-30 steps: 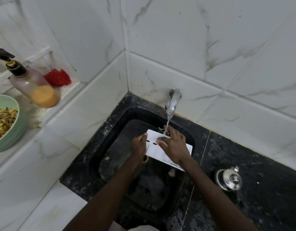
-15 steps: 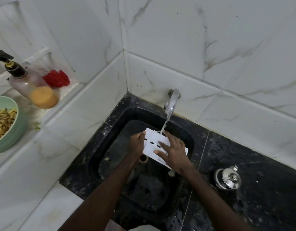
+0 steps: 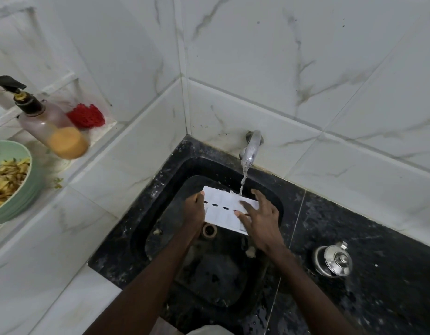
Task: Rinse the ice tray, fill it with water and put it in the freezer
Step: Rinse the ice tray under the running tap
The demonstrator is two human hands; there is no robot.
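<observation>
Head: tray (image 3: 222, 210) over sink (image 3: 140, 223), tap (image 3: 251, 147) stream hitting its 12 o'clock edge; left hand (image 3: 194, 211) grips the 9 o'clock end, right hand (image 3: 259, 220) has uncurled, fingers now flat on the 3 o'clock end, so likely mid-rinse, filling not started.

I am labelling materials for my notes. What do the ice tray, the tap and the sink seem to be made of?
The ice tray looks like plastic: white, matte, smooth. The tap is metal, polished, with bright silvery reflections. The sink is probably granite or stone composite: black, pale speckles, wet sheen.
</observation>
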